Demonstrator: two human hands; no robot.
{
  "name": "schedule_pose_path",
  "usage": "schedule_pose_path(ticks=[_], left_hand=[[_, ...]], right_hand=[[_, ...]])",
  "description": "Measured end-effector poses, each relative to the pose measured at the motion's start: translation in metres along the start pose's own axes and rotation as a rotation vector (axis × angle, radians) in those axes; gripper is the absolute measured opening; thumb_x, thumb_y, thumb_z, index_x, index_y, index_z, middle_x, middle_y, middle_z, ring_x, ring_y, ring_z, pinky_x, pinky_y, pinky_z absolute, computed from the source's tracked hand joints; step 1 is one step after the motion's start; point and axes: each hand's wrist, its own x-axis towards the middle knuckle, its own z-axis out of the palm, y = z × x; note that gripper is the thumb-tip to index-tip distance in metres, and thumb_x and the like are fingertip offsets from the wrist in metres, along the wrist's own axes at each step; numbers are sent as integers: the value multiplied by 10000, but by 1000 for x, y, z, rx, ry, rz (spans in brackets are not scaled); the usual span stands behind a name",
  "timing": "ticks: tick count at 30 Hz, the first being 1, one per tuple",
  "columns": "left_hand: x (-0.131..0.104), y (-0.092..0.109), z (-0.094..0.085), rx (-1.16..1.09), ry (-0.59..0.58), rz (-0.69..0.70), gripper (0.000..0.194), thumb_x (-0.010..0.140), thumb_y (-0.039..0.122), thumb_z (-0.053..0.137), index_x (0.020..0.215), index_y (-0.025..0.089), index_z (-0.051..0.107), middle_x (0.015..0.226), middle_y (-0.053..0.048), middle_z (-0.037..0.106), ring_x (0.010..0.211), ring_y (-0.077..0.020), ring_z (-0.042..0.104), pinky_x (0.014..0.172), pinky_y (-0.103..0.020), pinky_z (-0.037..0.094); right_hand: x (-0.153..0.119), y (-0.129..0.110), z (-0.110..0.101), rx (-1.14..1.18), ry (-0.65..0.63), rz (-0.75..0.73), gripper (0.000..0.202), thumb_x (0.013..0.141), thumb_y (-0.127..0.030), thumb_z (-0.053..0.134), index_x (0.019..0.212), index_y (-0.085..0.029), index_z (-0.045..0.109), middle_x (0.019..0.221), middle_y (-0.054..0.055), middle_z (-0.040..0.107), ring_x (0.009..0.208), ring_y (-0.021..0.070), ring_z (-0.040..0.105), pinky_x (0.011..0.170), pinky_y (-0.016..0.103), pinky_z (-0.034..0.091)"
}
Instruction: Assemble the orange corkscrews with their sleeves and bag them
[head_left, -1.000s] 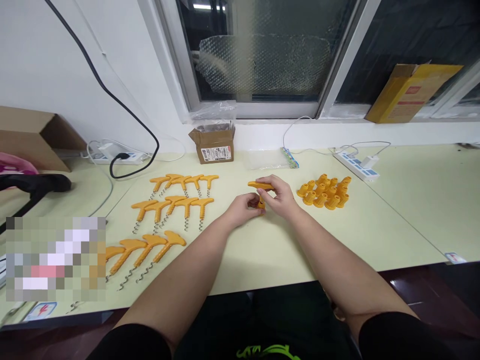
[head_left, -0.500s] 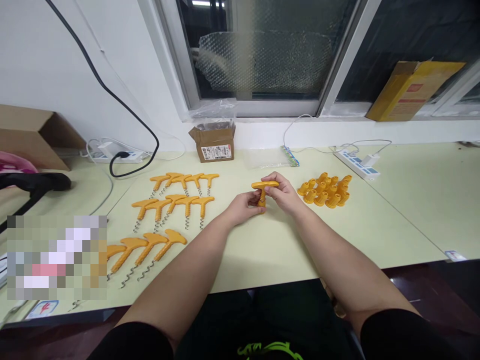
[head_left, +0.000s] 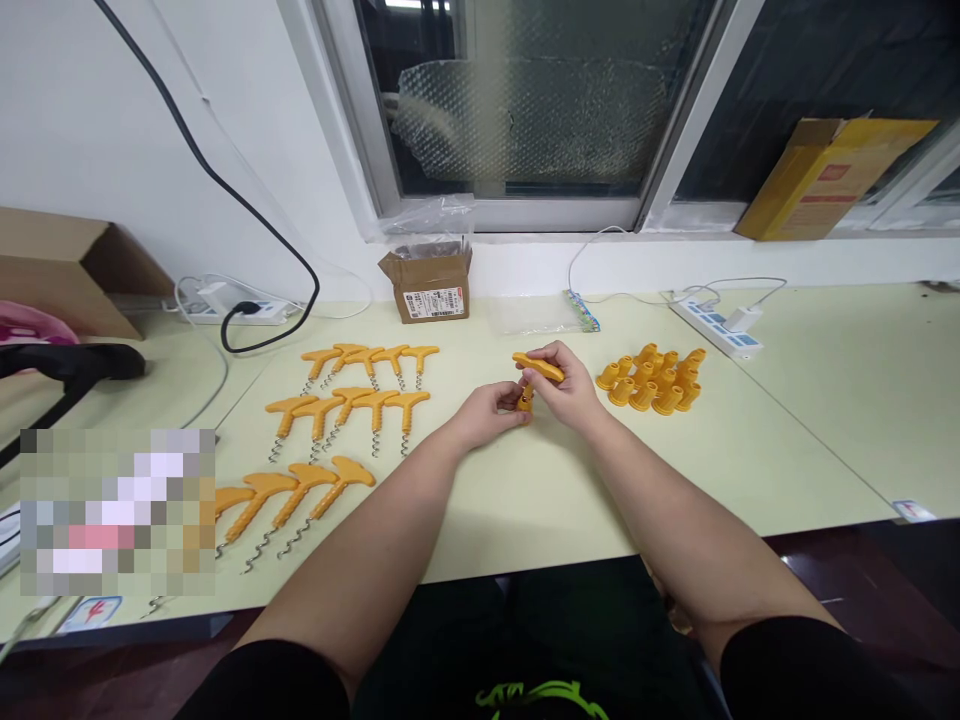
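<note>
"Cardboard carton [head_left: 52, 262], brown, stands at the far left of a pale table [head_left: 525, 510]. What lettering appears there?"

"A pixelated patch [head_left: 118, 512] masks the area in front. Below it, a sticker [head_left: 91, 613] on the table's front edge bears a red mark; its words are too small to read."

"Moving right?"

"Three rows of corkscrews [head_left: 375, 399], with orange-yellow T-shaped tops, ribbed stems and silvery spirals. Behind them, a small brown box [head_left: 426, 265] carries a white label [head_left: 433, 303] with dark print and a red spot, illegible at this size."

"And the hands?"

"Both are occupied above the table, right of the corkscrews. The left hand [head_left: 487, 415] curls around a yellow lower piece [head_left: 526, 403]; the right hand [head_left: 568, 385] pinches a smooth, glossy T-handle [head_left: 538, 367] just above it, tilted, its left end higher. Fingers cover the join, so whether the two are one piece cannot be told."

"Beyond them?"

"A clear bag [head_left: 529, 315] with a colour-printed strip lies near the wall, then a cluster of yellow collars [head_left: 652, 378], narrow ends up. Farther right come a white power strip [head_left: 716, 330], a yellow carton [head_left: 832, 185] with unreadable red print, and a second sticker [head_left: 913, 511], also marked in red."
</note>
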Motion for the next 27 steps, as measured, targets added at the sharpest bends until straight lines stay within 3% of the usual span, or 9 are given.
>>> schedule_pose_path(ticks=[6,9,13,16,19,22,27], left_hand=[[-2,-1,1,27,33,17,391,762,320,813,1105,170,701,1092,-96,734,985,-220,686,985,-409,532],[-3,2,0,8,54,54,478,749,325,834,1177,185,672,1191,-111,709,1046,-225,686,997,-408,541],[-7,13,2,93,225,223,387,784,340,813,1125,212,680,1226,-86,702,1159,-238,658,1060,-430,514],[-10,23,5,139,333,309,292,813,342,795,1058,211,706,1110,-69,735,1089,-225,681,1046,-416,522],[-12,28,10,69,353,285,196,851,353,757,960,195,722,1010,-72,746,951,-206,714,914,-366,579],[-10,25,12,-56,357,206,188,846,346,756,914,174,720,935,-71,744,845,-185,716,806,-327,592],[-5,17,10,-269,364,109,241,786,330,808,915,150,713,889,-67,742,836,-172,713,817,-313,586]], right_hand=[[8,-3,-6,137,308,54,391,857,-500,746,1085,-251,549,1045,48,711,747,157,736,767,360,636],[12,0,-12,143,385,133,422,836,-512,751,1104,-258,547,1056,34,696,759,152,742,762,356,646],[14,5,-13,173,395,228,421,823,-524,745,1113,-251,605,1109,33,673,871,178,759,783,372,653],[12,5,-8,198,364,253,387,816,-524,753,1038,-223,652,1029,29,680,920,193,760,817,375,652],[10,2,-2,198,342,244,376,802,-522,772,979,-213,651,1039,35,685,936,195,756,836,378,653],[8,-1,2,185,340,226,374,788,-509,788,957,-209,643,1213,63,661,958,193,754,835,376,658],[8,-1,0,139,327,212,366,799,-505,779,962,-207,642,1335,93,616,970,193,751,836,383,662]])
